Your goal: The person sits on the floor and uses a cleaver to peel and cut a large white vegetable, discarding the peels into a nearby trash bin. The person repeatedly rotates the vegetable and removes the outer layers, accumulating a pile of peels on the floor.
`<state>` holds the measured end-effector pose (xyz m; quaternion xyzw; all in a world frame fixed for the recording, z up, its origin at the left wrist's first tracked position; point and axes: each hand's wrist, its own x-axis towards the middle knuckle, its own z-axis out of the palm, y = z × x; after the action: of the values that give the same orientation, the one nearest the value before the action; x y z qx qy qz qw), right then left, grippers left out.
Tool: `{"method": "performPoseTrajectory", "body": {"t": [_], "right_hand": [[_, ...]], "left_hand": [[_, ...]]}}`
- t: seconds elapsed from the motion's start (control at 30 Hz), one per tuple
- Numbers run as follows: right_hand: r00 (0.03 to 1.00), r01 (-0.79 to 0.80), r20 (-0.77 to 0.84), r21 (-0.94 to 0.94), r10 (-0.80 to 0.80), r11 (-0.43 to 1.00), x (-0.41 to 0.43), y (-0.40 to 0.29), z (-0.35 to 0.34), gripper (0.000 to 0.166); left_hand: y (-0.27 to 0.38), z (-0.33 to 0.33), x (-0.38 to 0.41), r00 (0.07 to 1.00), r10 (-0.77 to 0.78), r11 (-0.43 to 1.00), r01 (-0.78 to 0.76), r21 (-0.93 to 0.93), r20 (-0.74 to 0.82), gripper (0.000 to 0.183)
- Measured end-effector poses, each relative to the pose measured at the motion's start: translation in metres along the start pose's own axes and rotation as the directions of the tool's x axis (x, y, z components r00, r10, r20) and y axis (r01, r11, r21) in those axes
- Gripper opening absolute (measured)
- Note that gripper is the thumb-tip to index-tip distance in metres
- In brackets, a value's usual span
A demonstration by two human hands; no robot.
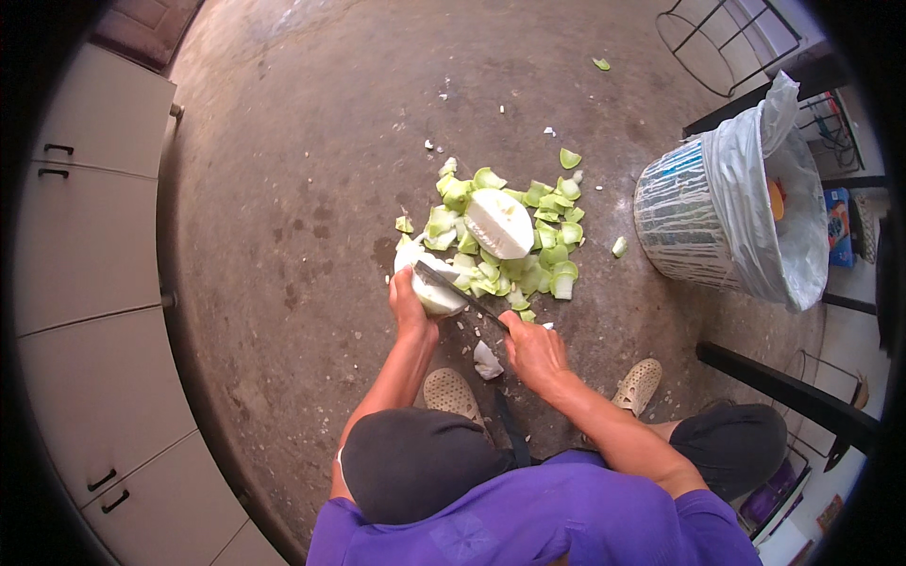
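My left hand (410,305) grips a piece of pale, peeled gourd (442,297) from its left side. In my right hand (534,348) is the handle of a knife, and its dark blade (453,289) lies across the cut face of that piece. A second large piece of peeled white gourd (500,225), cut face up, rests on a heap of green rind pieces (555,247) just beyond my hands. On the floor nearer to me lies a loose white chunk (488,359), with small pale seeds scattered around it.
A paint-streaked bucket (672,212) lined with a plastic bag (740,191) stands at the right. Light cabinets (99,240) run along the left. Black metal rack legs (778,393) are at the right, close to my knee. Stray rind (570,158) dots the concrete floor (297,177).
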<state>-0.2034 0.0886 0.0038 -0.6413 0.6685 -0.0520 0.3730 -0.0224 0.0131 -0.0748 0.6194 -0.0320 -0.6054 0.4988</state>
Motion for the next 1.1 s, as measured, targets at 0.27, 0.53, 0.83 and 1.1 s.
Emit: {"method": "performPoseTrajectory", "body": {"t": [0.27,0.53,0.83,1.1], "right_hand": [[0.998,-0.041,-0.035,0.125,0.046,0.991,0.004,-0.003,0.014,0.022],[0.968,0.243,-0.083,0.058,-0.238,0.968,0.007,0.015,-0.012,0.023],[0.858,0.505,0.138,-0.395,-0.494,0.767,0.021,0.040,-0.089,0.020],[0.896,0.412,-0.015,-0.351,-0.444,0.841,0.024,0.039,-0.048,0.019]], "left_hand": [[-0.006,0.001,0.013,0.999,0.039,0.999,-0.040,-0.016,-0.034,0.044],[0.011,-0.001,0.001,0.981,-0.046,0.996,0.058,-0.064,0.186,0.062],[0.041,-0.001,-0.020,0.843,-0.009,0.994,0.065,-0.085,0.537,0.065],[0.037,0.004,-0.013,0.911,0.002,0.998,0.023,-0.057,0.413,0.066]]}}
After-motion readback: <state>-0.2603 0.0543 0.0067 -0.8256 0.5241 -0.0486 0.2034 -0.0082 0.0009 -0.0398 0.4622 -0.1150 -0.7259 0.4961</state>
